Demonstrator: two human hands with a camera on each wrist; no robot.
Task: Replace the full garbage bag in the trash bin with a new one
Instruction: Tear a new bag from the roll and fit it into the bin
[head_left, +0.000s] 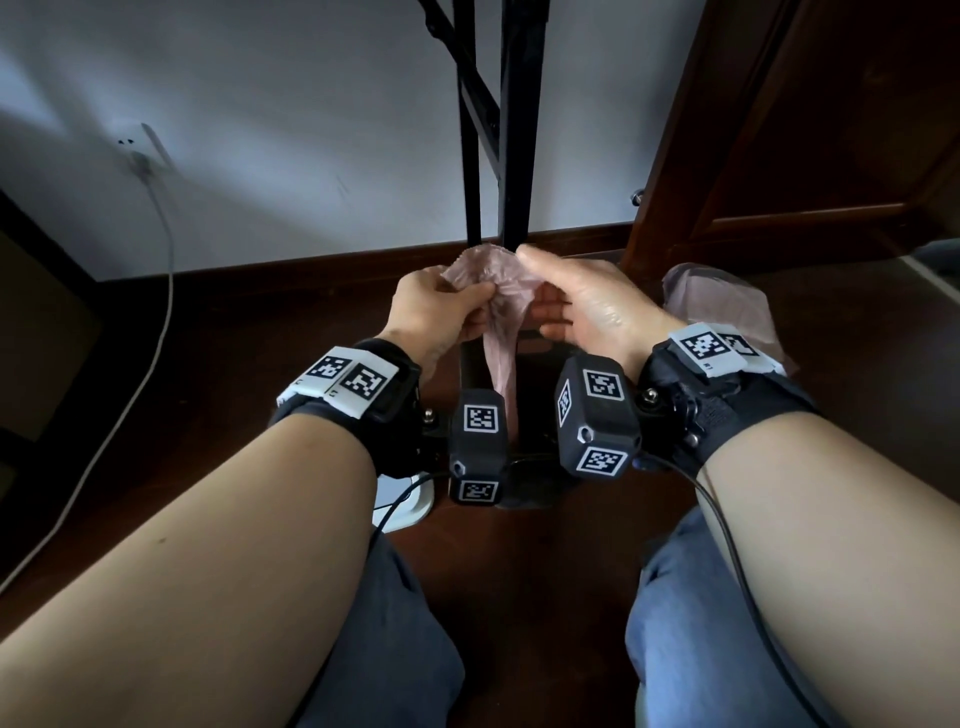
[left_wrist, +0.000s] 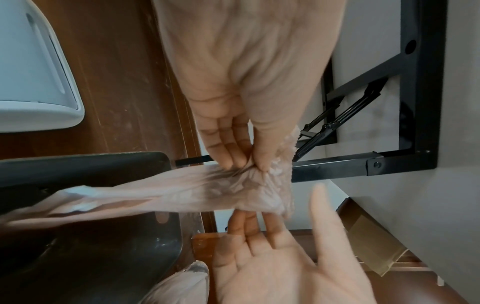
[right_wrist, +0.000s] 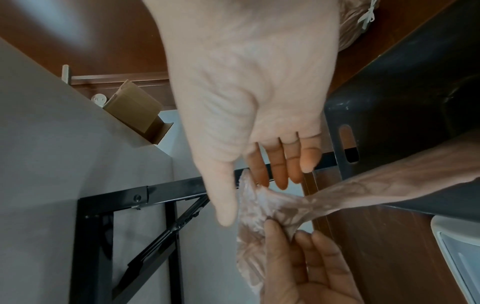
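New bag (head_left: 491, 291) btwn hands: left hand (head_left: 436, 306) pinches top, right hand (head_left: 582, 306) alongside.

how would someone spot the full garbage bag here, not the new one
Start at the dark wooden door on the right, then drop to the floor at its foot. The full garbage bag sits there, bulging behind the right hand, unlike the new bag hanging limp between both hands.

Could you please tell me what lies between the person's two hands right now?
The gathered mouth of the new pink bag: the left hand pinches it, and the right hand, fingers straight, touches its other side. The head view shows this best.
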